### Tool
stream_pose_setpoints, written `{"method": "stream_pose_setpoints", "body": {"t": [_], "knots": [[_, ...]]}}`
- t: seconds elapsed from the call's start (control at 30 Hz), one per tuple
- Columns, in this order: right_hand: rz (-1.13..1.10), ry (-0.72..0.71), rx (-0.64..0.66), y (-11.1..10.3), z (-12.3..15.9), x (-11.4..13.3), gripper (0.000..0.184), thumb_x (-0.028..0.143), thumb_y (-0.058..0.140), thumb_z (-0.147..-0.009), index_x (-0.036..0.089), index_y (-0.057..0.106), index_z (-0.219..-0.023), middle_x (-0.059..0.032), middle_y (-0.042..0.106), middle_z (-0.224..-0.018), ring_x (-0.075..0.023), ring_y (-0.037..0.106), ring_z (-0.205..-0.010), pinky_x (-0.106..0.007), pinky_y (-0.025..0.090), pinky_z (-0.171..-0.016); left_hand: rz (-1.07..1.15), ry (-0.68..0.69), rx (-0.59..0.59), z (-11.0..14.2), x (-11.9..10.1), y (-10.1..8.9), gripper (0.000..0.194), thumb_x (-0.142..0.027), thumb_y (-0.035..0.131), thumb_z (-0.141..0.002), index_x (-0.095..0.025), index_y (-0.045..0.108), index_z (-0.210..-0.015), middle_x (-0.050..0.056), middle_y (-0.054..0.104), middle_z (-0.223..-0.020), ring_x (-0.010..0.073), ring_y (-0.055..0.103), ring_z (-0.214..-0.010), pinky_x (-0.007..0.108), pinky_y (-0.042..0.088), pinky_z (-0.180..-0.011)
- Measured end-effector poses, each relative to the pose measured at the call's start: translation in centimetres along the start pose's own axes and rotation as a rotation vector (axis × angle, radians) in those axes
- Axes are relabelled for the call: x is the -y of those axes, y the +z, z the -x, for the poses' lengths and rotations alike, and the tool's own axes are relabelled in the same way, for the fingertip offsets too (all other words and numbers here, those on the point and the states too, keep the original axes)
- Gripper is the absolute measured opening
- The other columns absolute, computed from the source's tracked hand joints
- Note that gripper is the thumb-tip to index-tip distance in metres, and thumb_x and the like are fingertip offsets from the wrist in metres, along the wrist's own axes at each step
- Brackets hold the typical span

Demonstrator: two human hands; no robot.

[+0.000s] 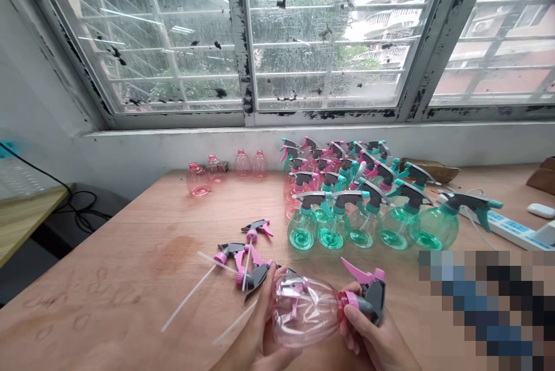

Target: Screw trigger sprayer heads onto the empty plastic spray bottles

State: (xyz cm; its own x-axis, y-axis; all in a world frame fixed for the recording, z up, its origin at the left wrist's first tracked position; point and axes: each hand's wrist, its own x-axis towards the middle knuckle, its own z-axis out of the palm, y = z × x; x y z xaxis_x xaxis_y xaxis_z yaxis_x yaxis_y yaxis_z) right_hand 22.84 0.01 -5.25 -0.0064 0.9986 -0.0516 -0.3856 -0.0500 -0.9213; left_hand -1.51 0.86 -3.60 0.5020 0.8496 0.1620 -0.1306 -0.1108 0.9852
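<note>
A clear pink spray bottle [306, 310] lies sideways between my hands, its base to the left. My left hand [264, 325] wraps round the base end. With the fingers of my right hand [362, 322] I grip the pink collar at the neck, where a grey and pink trigger head [375, 296] sits. Left of my hands, several loose pink-and-grey trigger heads [229, 252] with thin clear tubes [188, 299] lie on the table, one partly hidden by my left hand.
Several spray bottles with green or pink triggers [332, 226] stand grouped on the wooden table [130, 267]. Headless pink bottles [199, 180] stand at the back left. A power strip [507, 226] lies at the right, near a pixelated patch. Windows rise behind.
</note>
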Motion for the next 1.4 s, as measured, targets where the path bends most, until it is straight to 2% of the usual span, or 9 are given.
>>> {"method": "stream_pose_setpoints", "body": {"t": [0.17,0.27,0.43,0.57,0.73,0.9,1.07,1.17,1.4], "knots": [[0.010,-0.006,0.004,-0.1,0.0,-0.1,0.047,0.057,0.082,-0.078,0.023,0.056,-0.095,0.0045,0.064,-0.053,-0.0107,0.053,-0.042,-0.019,0.039,-0.042,-0.039,0.028,-0.004,0.1,-0.6,0.3,0.086,-0.032,0.064,-0.097,-0.050,0.006,-0.158,-0.001,0.014,-0.173,0.0274,0.025,-0.156,0.044,0.019,-0.127],[0.003,-0.002,-0.002,-0.1,-0.1,-0.1,0.048,0.058,0.082,-0.077,0.022,0.056,-0.095,0.0039,0.065,-0.053,-0.0111,0.053,-0.042,-0.019,0.039,-0.041,-0.068,0.054,0.010,0.0,-0.4,0.1,0.092,-0.038,0.065,-0.095,-0.046,0.000,-0.159,0.003,0.012,-0.173,0.0307,0.028,-0.154,0.047,0.019,-0.126],[-0.001,0.000,-0.006,0.0,-0.1,-0.1,0.047,0.057,0.082,-0.077,0.022,0.057,-0.095,0.0042,0.065,-0.053,-0.0120,0.053,-0.042,-0.020,0.039,-0.041,-0.096,0.052,0.013,0.0,-0.2,0.0,0.110,-0.051,0.071,-0.088,-0.035,-0.009,-0.161,0.009,0.005,-0.173,0.0351,0.014,-0.158,0.052,0.016,-0.126],[-0.005,-0.012,0.011,-0.1,0.0,0.0,0.043,0.057,0.082,-0.078,0.023,0.060,-0.092,0.0029,0.066,-0.054,-0.0123,0.053,-0.042,-0.021,0.038,-0.042,-0.069,0.037,-0.021,0.0,-0.4,0.3,0.102,-0.046,0.072,-0.089,-0.037,0.001,-0.162,0.008,0.010,-0.173,0.0348,0.018,-0.157,0.053,0.022,-0.125],[-0.013,0.006,0.008,-0.1,0.0,0.1,0.044,0.058,0.083,-0.076,0.024,0.060,-0.092,0.0026,0.067,-0.055,-0.0125,0.054,-0.042,-0.021,0.039,-0.042,-0.003,0.012,-0.031,-0.2,-1.1,0.5,0.087,-0.037,0.069,-0.093,-0.033,0.015,-0.161,0.006,0.014,-0.173,0.0379,0.007,-0.158,0.055,0.015,-0.127],[-0.022,0.021,-0.003,0.1,0.1,0.3,0.045,0.058,0.084,-0.075,0.024,0.059,-0.093,0.0030,0.067,-0.054,-0.0119,0.054,-0.042,-0.020,0.038,-0.042,0.004,0.010,-0.010,-0.1,-1.4,0.6,0.078,-0.035,0.065,-0.096,-0.036,0.018,-0.159,0.007,0.015,-0.173,0.0383,0.009,-0.158,0.057,0.016,-0.127],[-0.023,0.009,-0.022,0.2,0.1,0.2,0.044,0.058,0.084,-0.076,0.023,0.060,-0.089,0.0031,0.066,-0.053,-0.0114,0.053,-0.041,-0.019,0.037,-0.042,-0.049,0.074,0.018,0.0,-1.0,0.1,0.096,-0.041,0.074,-0.088,-0.041,0.010,-0.160,0.007,0.013,-0.173,0.0385,0.010,-0.158,0.057,0.023,-0.124],[-0.020,0.003,-0.030,0.2,0.1,0.1,0.045,0.058,0.085,-0.074,0.023,0.061,-0.090,0.0029,0.066,-0.053,-0.0122,0.053,-0.041,-0.021,0.037,-0.041,-0.051,0.019,0.002,-0.1,-0.4,-0.3,0.111,-0.049,0.079,-0.082,-0.037,0.003,-0.161,0.011,0.011,-0.172,0.0375,0.014,-0.158,0.056,0.020,-0.125],[-0.013,-0.035,-0.032,0.1,0.1,-0.2,0.043,0.057,0.083,-0.077,0.023,0.060,-0.092,0.0029,0.066,-0.054,-0.0121,0.051,-0.041,-0.022,0.038,-0.042,-0.006,-0.010,0.029,-0.4,-0.5,-0.1,0.107,-0.047,0.076,-0.085,-0.035,0.002,-0.162,0.008,0.009,-0.173,0.0367,0.020,-0.157,0.052,0.022,-0.125]]}}
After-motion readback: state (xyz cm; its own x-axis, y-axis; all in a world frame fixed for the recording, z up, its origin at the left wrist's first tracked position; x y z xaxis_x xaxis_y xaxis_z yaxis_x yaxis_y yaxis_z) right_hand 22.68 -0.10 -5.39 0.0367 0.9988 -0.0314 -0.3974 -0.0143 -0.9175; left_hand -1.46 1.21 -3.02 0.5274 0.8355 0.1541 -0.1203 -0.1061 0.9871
